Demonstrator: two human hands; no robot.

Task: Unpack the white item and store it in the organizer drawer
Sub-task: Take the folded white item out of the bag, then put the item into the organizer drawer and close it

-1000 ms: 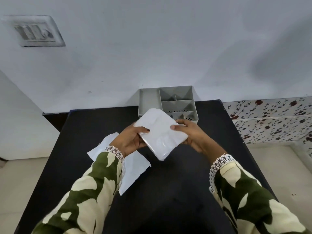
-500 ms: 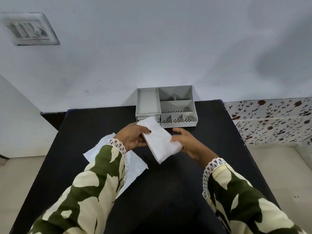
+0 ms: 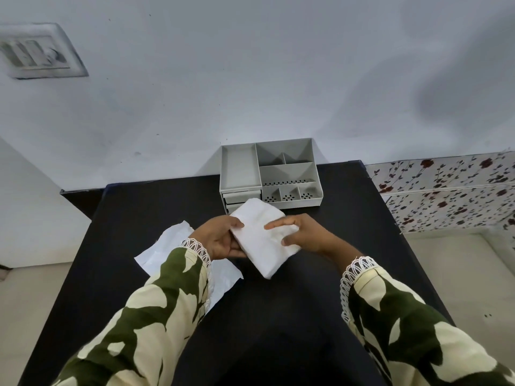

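White item is folded narrower than a second ago and sits lower, just in front of the grey organizer. Head view: left hand grips its left edge, thumb on top, fingers curled under. Right hand pinches the right edge, fingers pressing the top. Empty white wrapper lies flat on the black table, partly under the left sleeve.

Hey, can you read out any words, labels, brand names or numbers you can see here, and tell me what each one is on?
None can be read.
White item, held in the left hand and right hand: no print visible.
White wrapper on the black table: no print visible.
Grey organizer: no label; only punched holes.
Wall switch plate: blurred, nothing legible.
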